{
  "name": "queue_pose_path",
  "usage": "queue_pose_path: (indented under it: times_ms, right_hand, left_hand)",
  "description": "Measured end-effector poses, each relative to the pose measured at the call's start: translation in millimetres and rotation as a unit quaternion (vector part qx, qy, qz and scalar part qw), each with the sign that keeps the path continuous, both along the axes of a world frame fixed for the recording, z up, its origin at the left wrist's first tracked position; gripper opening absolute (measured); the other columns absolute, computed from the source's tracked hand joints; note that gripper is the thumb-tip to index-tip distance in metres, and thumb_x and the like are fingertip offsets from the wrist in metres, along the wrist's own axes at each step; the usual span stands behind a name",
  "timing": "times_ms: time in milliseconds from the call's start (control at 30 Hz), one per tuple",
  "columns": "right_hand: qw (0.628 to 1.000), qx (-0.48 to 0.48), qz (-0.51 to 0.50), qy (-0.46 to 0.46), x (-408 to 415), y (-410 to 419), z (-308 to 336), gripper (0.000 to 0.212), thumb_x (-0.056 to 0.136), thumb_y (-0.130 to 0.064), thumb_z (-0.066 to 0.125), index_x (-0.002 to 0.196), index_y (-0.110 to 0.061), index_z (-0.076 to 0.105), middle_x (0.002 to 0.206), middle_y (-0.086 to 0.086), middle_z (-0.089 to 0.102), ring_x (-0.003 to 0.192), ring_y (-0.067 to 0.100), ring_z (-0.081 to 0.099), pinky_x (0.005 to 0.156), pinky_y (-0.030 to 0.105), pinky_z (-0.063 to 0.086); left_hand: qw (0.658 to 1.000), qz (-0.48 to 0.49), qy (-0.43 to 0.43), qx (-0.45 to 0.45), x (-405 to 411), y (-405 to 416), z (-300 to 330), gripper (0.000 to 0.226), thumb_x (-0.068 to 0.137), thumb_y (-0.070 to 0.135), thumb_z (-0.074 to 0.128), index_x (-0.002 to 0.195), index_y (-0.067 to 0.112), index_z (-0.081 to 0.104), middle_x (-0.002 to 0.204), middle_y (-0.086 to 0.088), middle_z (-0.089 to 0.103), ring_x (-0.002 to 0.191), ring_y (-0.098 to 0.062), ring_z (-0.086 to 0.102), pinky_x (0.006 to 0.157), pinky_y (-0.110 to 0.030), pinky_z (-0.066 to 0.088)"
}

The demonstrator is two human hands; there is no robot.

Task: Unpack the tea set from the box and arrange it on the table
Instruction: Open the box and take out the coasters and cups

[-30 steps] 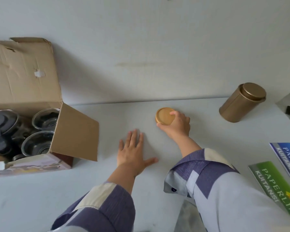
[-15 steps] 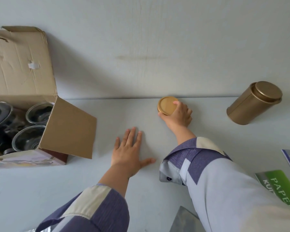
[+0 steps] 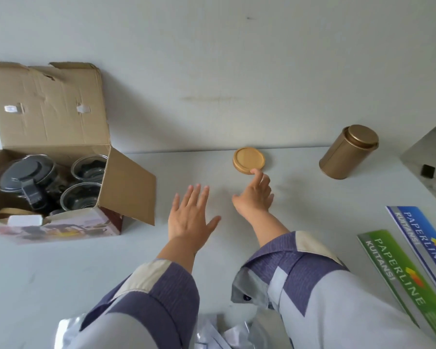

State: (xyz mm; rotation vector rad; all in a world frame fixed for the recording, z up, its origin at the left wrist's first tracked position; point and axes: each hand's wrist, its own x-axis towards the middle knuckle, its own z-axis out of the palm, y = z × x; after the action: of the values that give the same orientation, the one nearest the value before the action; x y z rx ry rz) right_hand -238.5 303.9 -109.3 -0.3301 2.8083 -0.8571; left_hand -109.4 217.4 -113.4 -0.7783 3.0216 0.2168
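Note:
An open cardboard box [image 3: 126, 190] stands at the left of the white table [image 3: 86, 268]. Inside it are a glass teapot with a dark lid [image 3: 25, 177] and two glass cups [image 3: 90, 168] [image 3: 79, 197]. A round wooden coaster [image 3: 248, 160] lies flat near the table's back edge. My right hand [image 3: 256, 197] is just in front of the coaster, fingers apart, one fingertip at its near rim. My left hand [image 3: 189, 215] hovers flat and spread over the table, between box and coaster, holding nothing.
A gold tin canister [image 3: 349, 151] stands at the back right. Two booklets, one green [image 3: 403, 280] and one blue [image 3: 423, 243], lie at the right edge. Crumpled silvery wrapping [image 3: 224, 333] is at the bottom. A wall runs along the back.
My right hand has let go of the wooden coaster and drawn back toward me; the coaster now lies alone on the table. My left hand stays spread in about the same spot.

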Motion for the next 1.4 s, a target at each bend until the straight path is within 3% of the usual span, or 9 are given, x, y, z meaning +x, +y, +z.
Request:
queue_pose_path:
  times_ms: [267, 433, 533, 633, 767, 867, 1067, 1167, 1400]
  right_hand:
    - [0.983, -0.058, 0.173, -0.006, 91, -89, 63, 0.047, 0.086, -0.013, 0.056, 0.13, -0.021, 0.039, 0.135, 0.008, 0.039, 0.125, 0.029, 0.034, 0.099, 0.039, 0.039]
    - [0.945, -0.121, 0.295, 0.073, 156, -152, 97, 0.027, 0.086, -0.012, 0.057, 0.112, -0.019, 0.062, 0.116, 0.003, 0.06, 0.11, 0.022, 0.053, 0.092, 0.032, 0.046]
    - [0.917, -0.119, 0.372, 0.08, 191, -178, 107, 0.02, 0.089, -0.016, 0.058, 0.107, -0.02, 0.067, 0.106, -0.004, 0.065, 0.093, 0.012, 0.057, 0.074, 0.021, 0.047]
    - [0.894, -0.121, 0.427, 0.061, 220, -200, 106, 0.02, 0.091, -0.012, 0.057, 0.107, -0.012, 0.07, 0.107, 0.004, 0.069, 0.095, 0.017, 0.061, 0.085, 0.029, 0.052]
    - [0.881, -0.084, 0.462, 0.057, 243, -224, 101, 0.023, 0.089, -0.009, 0.06, 0.11, -0.012, 0.069, 0.106, 0.007, 0.07, 0.095, 0.02, 0.064, 0.089, 0.034, 0.052]
    - [0.86, -0.029, 0.504, 0.071, 250, -240, 104, 0.024, 0.088, -0.008, 0.06, 0.109, -0.017, 0.069, 0.108, 0.006, 0.069, 0.096, 0.02, 0.063, 0.088, 0.038, 0.053]
    - [0.809, 0.123, 0.558, 0.138, 264, -265, 109, 0.022, 0.089, -0.003, 0.05, 0.102, -0.01, 0.066, 0.101, 0.013, 0.063, 0.088, 0.031, 0.061, 0.075, 0.039, 0.052]
    - [0.794, 0.171, 0.57, 0.123, 267, -274, 112, 0.024, 0.09, -0.003, 0.045, 0.103, -0.007, 0.065, 0.099, 0.013, 0.061, 0.086, 0.031, 0.06, 0.068, 0.036, 0.046]
    - [0.778, 0.204, 0.592, 0.059, 261, -290, 113, 0.02, 0.089, -0.007, 0.052, 0.101, -0.009, 0.068, 0.095, 0.009, 0.066, 0.089, 0.026, 0.062, 0.075, 0.034, 0.049]
  left_hand:
    - [0.981, 0.082, 0.158, -0.079, 80, -86, 72, 0.046, 0.099, 0.026, 0.021, 0.142, 0.016, 0.036, 0.153, -0.001, 0.031, 0.146, -0.017, 0.015, 0.118, -0.036, 0.008]
    - [0.962, 0.191, 0.17, -0.092, 148, -155, 90, 0.044, 0.1, 0.025, 0.028, 0.143, 0.016, 0.035, 0.154, 0.0, 0.029, 0.146, -0.018, 0.013, 0.12, -0.039, 0.008]
    - [0.953, 0.263, 0.137, -0.057, 184, -186, 88, 0.048, 0.099, 0.024, 0.026, 0.146, 0.014, 0.029, 0.157, -0.004, 0.02, 0.147, -0.02, 0.007, 0.12, -0.041, 0.005]
    - [0.945, 0.311, 0.104, 0.009, 211, -207, 82, 0.052, 0.099, 0.022, 0.023, 0.15, 0.011, 0.018, 0.16, -0.006, 0.009, 0.147, -0.021, 0.002, 0.12, -0.04, 0.003]
    - [0.935, 0.314, 0.11, 0.12, 230, -217, 74, 0.054, 0.099, 0.018, 0.022, 0.151, 0.009, 0.012, 0.159, -0.008, 0.013, 0.144, -0.026, 0.017, 0.116, -0.04, 0.018]
    - [0.926, 0.312, 0.134, 0.165, 233, -215, 69, 0.053, 0.099, 0.019, 0.021, 0.15, 0.013, 0.011, 0.155, -0.008, 0.024, 0.135, -0.029, 0.034, 0.105, -0.044, 0.032]
    - [0.923, 0.285, 0.174, 0.19, 241, -219, 60, 0.056, 0.099, 0.02, 0.021, 0.152, 0.02, 0.003, 0.157, -0.002, 0.019, 0.135, -0.026, 0.034, 0.105, -0.041, 0.032]
    - [0.923, 0.273, 0.189, 0.195, 243, -220, 56, 0.057, 0.099, 0.02, 0.021, 0.152, 0.023, 0.002, 0.157, -0.001, 0.019, 0.135, -0.028, 0.035, 0.106, -0.043, 0.034]
    - [0.918, 0.268, 0.204, 0.21, 243, -222, 50, 0.057, 0.099, 0.019, 0.021, 0.152, 0.023, 0.001, 0.158, 0.0, 0.017, 0.14, -0.029, 0.029, 0.112, -0.046, 0.028]
